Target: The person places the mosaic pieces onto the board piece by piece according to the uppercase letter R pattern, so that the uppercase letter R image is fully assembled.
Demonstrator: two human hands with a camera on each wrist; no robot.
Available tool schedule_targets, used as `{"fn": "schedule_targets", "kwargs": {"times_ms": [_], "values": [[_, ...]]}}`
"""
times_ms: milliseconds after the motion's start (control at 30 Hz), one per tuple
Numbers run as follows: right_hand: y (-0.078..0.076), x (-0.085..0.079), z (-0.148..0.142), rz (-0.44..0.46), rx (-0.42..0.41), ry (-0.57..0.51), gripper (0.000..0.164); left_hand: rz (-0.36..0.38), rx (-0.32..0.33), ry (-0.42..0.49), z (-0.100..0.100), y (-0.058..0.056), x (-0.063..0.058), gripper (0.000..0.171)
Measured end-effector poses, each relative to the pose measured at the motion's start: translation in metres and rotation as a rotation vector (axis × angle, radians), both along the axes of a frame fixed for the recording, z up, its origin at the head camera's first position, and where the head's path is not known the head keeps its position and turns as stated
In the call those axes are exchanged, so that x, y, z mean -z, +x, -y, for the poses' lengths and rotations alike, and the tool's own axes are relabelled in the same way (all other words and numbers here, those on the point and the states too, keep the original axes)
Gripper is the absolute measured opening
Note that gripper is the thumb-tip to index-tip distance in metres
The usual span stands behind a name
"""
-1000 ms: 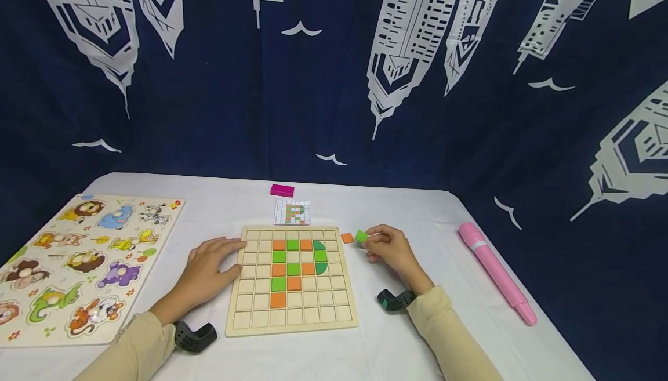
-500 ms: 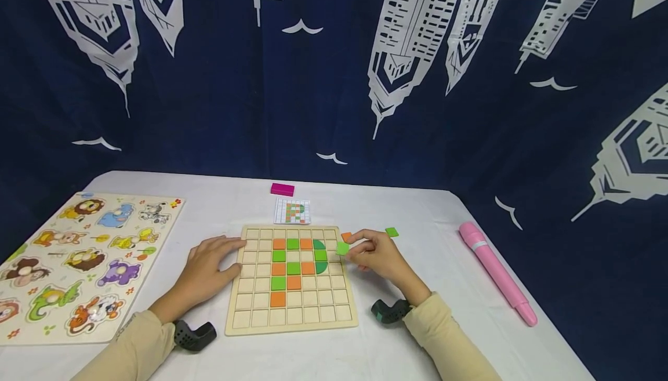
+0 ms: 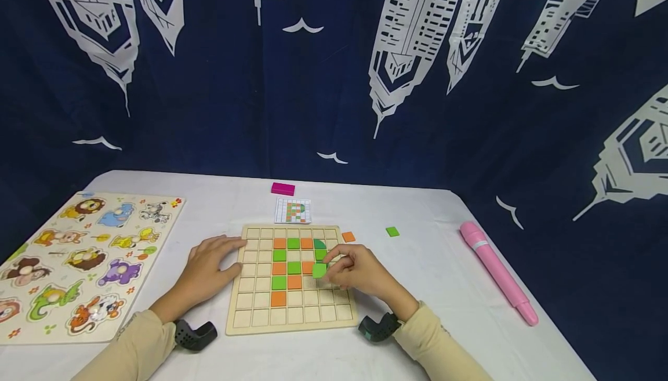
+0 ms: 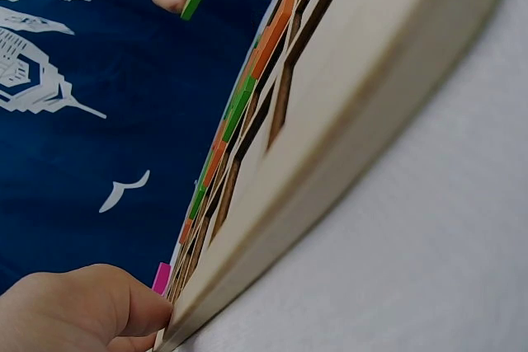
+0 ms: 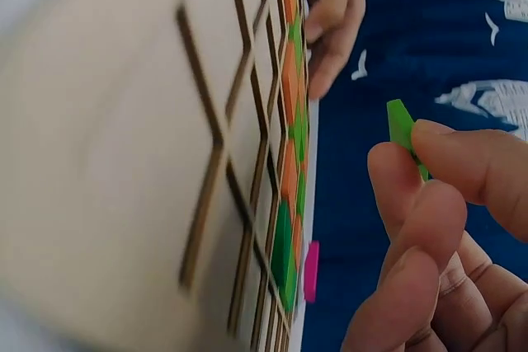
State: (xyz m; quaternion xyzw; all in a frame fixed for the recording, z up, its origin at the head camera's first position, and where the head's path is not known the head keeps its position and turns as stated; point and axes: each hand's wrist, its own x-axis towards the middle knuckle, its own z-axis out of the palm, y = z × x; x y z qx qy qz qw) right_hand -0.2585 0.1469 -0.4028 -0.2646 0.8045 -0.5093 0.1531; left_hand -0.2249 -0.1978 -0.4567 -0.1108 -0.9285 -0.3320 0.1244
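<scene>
A wooden grid board [image 3: 261,318] lies flat, with orange, light green and dark green tiles set in its cells. My right hand [image 3: 360,271] pinches a light green square tile [image 3: 319,270] between thumb and forefinger, raised above the board's right half. In the right wrist view the same green tile [image 5: 401,127] stands out from the fingertips, apart from the grid. My left hand [image 3: 209,268] rests at the board's left edge, fingertips and thumb touching the rim. The left wrist view shows the board's thick edge with part of the left hand [image 4: 91,311] against its far end.
Behind the board lie a printed pattern card [image 3: 293,211] and a magenta block [image 3: 283,189]. A loose orange tile [image 3: 348,236] and a green tile [image 3: 392,231] lie to the right. An animal puzzle board [image 3: 99,259] covers the left side; a pink tube [image 3: 498,274] lies far right.
My right hand has brought the green tile leftward from beside the loose orange tile to over the board. Another green tile, earlier hidden by the hand, now shows. The left hand stays put.
</scene>
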Motion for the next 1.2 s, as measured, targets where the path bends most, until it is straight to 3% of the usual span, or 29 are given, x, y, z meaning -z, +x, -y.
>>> {"fn": "schedule_targets", "kwargs": {"times_ms": [500, 867, 1200], "values": [[0.024, 0.002, 0.035, 0.067, -0.103, 0.077, 0.021, -0.005, -0.003, -0.002, 0.001, 0.0, 0.0, 0.047], [0.034, 0.003, 0.051, 0.016, -0.203, 0.147, 0.018, -0.006, 0.003, 0.002, 0.001, -0.001, 0.001, 0.048], [0.037, 0.006, 0.063, -0.071, -0.222, 0.191, 0.018, -0.004, 0.001, -0.002, 0.0, -0.001, 0.0, 0.048]]}}
